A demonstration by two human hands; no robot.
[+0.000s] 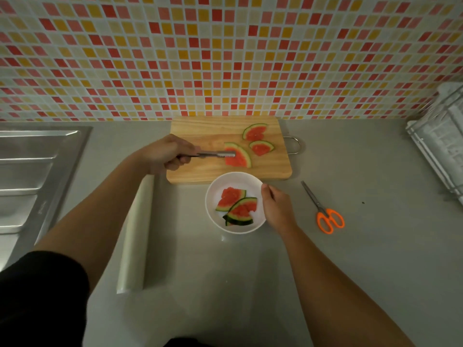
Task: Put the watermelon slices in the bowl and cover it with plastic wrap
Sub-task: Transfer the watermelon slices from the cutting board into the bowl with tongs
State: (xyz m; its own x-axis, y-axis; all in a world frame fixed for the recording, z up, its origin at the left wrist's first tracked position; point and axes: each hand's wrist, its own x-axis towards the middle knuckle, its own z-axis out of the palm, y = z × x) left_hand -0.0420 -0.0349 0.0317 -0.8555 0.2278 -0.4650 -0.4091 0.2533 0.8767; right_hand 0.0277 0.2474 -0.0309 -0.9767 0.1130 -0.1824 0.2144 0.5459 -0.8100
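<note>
A: Head view, hands?
B: Left hand (170, 154): fingers (184, 160) curled tight round the handle of the slim metal tongs (215, 154). The tong tips are on the red flesh of the large watermelon wedge (238, 157). Can't tell if the wedge is lifted.
A: Right?
B: Right hand (275, 209) pinches the right rim of the round white bowl (235, 177), thumb on top. The other fingers are hidden behind the hand.
A: Fruit?
B: The large wedge and two smaller green-rind slices (258, 140) are on the rectangular wooden cutting board (200, 128). The board sits at the back edge of the grey bench (350, 246), against the tiled wall. At least two overlapping slices in the bowl (236, 206).
A: Bowl position?
B: Mid-bench, its rim overlapping the board's front edge.
A: Wrap?
B: The clear plastic wrap roll (136, 234) lies left of the bowl, running front to back, partly under the left forearm.
A: Rest?
B: Orange-handled scissors (323, 211) are right of the bowl, apart from it. Steel sink drainboard (30, 171) at the left edge, wire dish rack (441, 146) at the back right corner.
</note>
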